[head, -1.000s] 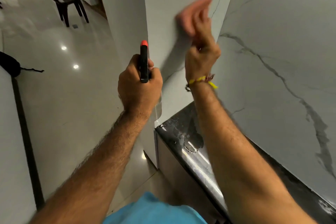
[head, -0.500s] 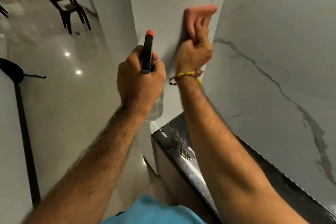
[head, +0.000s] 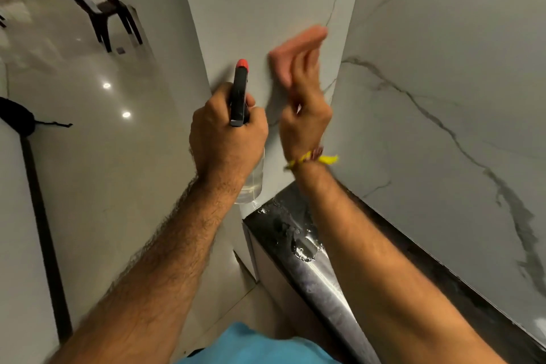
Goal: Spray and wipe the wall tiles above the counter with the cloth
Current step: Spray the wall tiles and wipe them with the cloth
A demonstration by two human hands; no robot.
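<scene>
Nearest, the wet black counter (head: 307,248); above its left end the left hand (head: 227,142) is clenched round the spray bottle (head: 240,91), upright, nozzle toward the wall tiles (head: 260,9); just right and farther, the right hand (head: 304,115) clutches the blurred pink cloth (head: 295,53) against the tile.

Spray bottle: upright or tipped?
Roughly upright: left hand holds the spray bottle, red nozzle tip up, clear body hanging below.
</scene>
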